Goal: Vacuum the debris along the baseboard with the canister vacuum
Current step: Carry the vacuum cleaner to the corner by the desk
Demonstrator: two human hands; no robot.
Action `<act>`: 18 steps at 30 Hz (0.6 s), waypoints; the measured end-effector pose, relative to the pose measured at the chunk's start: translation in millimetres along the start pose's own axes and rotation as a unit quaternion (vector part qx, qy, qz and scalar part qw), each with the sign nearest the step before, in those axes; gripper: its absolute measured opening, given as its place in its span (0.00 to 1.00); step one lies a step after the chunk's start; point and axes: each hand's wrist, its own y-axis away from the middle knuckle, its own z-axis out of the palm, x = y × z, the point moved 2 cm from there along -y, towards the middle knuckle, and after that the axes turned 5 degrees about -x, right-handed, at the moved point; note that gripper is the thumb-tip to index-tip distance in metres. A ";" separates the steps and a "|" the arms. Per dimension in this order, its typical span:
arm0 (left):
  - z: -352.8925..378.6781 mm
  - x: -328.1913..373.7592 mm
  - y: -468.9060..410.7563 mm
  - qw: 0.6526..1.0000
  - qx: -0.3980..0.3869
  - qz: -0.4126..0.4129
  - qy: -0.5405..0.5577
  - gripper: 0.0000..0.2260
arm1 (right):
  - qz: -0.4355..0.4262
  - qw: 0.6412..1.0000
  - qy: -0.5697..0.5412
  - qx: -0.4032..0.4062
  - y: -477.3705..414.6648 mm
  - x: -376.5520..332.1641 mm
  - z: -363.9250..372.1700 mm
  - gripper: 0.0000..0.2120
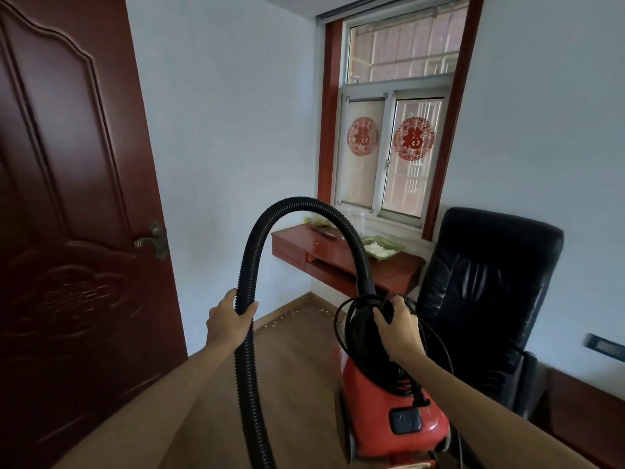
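A red canister vacuum (389,394) hangs in front of me, carried by its black top handle, with a black power cord looped around that handle. My right hand (399,330) grips the handle. A black ribbed hose (287,211) arches up from the vacuum's front and drops down on the left. My left hand (231,319) holds the hose on its falling side. Small white debris (287,316) lies scattered on the wood floor along the light baseboard (280,311) in the far corner.
A dark red door (67,214) stands open on the left. A wall-mounted red desk (338,258) with a green tray sits under the window. A black leather office chair (483,299) stands at the right, close to the vacuum.
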 end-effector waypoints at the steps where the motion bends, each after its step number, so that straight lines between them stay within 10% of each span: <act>1: 3.8 -1.8 -8.8 1.000 0.003 -0.007 -0.002 0.22 | -0.001 1.000 -0.001 -0.008 -12.2 1.8 4.4 0.09; 18: 56.4 -25.7 -143.0 0.986 0.106 -0.127 -0.029 0.12 | -0.090 0.988 -0.003 -0.128 -233.8 17.7 93.3 0.10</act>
